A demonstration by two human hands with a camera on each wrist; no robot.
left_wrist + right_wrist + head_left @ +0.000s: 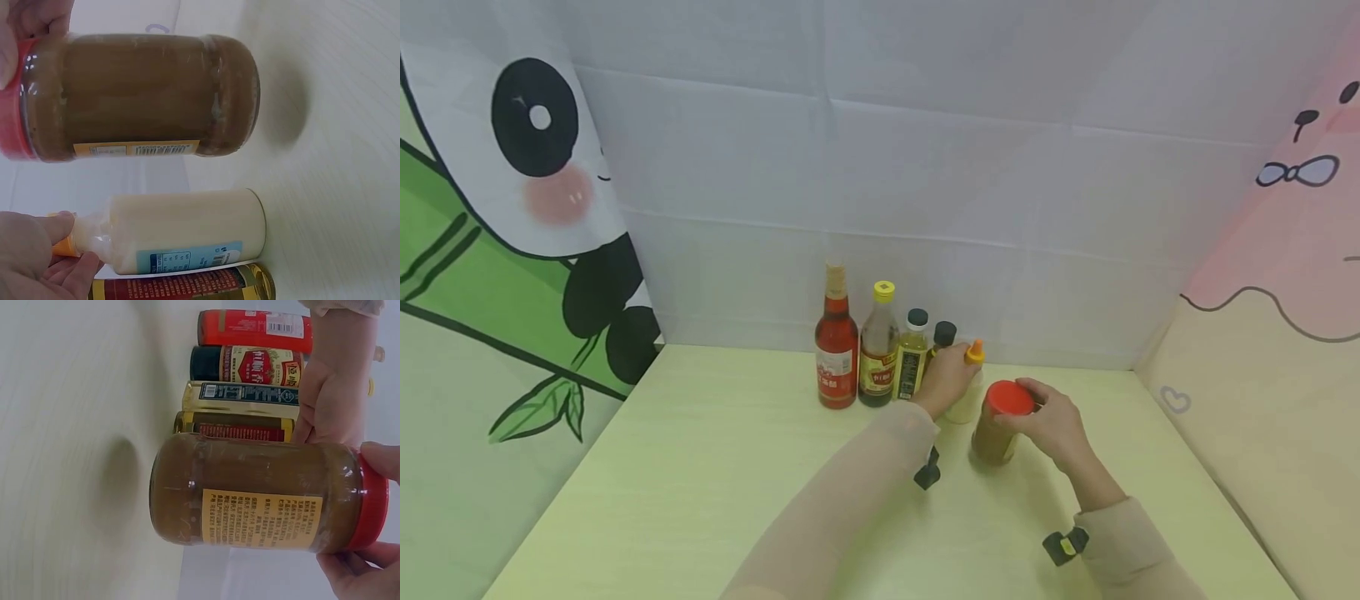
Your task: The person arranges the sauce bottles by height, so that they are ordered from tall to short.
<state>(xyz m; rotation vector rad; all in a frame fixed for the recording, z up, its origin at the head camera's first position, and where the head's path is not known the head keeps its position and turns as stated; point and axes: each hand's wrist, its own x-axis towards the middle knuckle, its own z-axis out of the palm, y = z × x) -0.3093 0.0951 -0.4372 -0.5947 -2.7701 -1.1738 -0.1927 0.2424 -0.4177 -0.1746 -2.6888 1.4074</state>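
My left hand (946, 379) pinches the orange cap (975, 352) of a cream-coloured squeeze bottle (175, 222), which stands upright at the right end of a row of bottles. With fingers and thumb around its red lid (1011, 397), my right hand (1054, 421) holds a jar of brown paste (250, 481). In both wrist views the jar's shadow lies apart from its base, so the jar is off the table. An orange label (262, 519) covers part of its side. The jar is just right of the squeeze bottle and nearer to me.
Left of the squeeze bottle stand a red bottle (837, 358), a yellow-capped dark sauce bottle (878, 367), a yellow oil bottle (911, 358) and a black-capped bottle (945, 333), partly behind my left hand. A white cloth wall (737, 275) rises behind the pale table (700, 467).
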